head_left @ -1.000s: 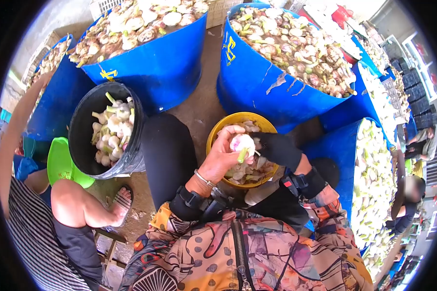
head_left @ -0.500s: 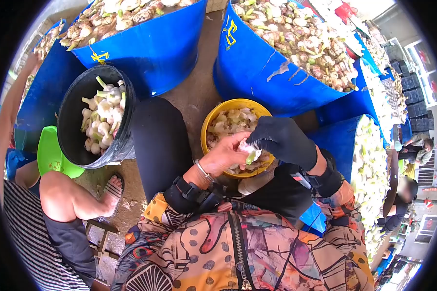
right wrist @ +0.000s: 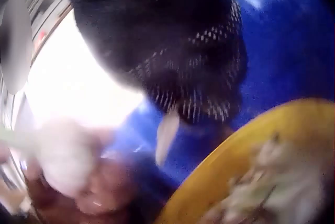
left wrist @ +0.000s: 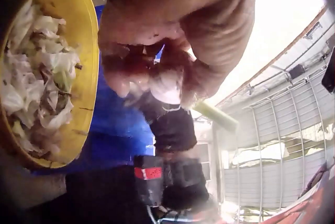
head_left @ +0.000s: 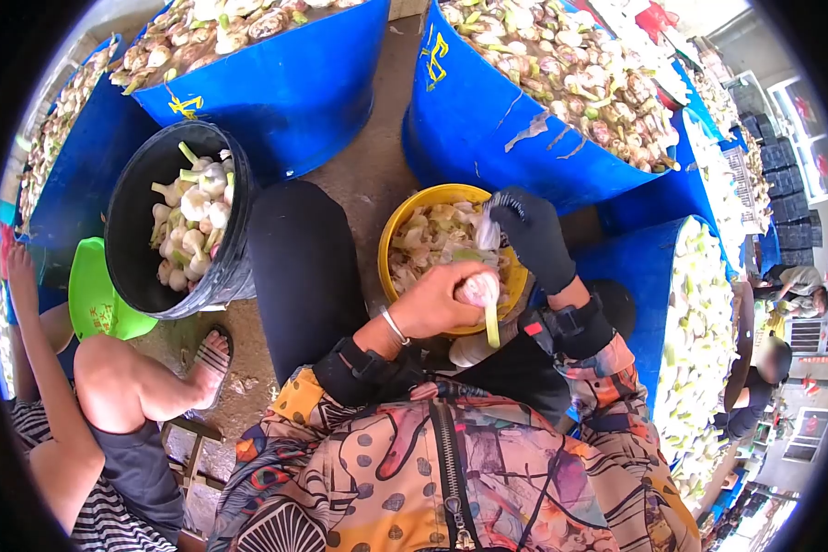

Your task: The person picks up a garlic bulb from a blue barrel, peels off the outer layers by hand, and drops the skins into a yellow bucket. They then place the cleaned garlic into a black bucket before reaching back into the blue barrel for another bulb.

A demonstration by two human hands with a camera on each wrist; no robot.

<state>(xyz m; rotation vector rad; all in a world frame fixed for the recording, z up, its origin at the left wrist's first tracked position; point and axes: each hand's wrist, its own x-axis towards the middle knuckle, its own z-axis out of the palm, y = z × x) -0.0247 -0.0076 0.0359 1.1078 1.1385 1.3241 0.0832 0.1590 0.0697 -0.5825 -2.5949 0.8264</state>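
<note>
"How is the round white garlic bulb (head_left: 476,290) held?"

"By fingers of the bare left hand (head_left: 432,302), near the round yellow tub (head_left: 387,244), presumably placed to catch the pale papery peel (right wrist: 167,138) pinched by the black-gloved right hand (head_left: 534,241)."

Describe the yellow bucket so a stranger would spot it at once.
In the head view, find the large blue tub with pale scrapes on its side. Just below it in the picture sits a much smaller yellow bucket. It holds loose papery garlic skins, whereas the black bucket to its left holds whole bulbs.
</note>
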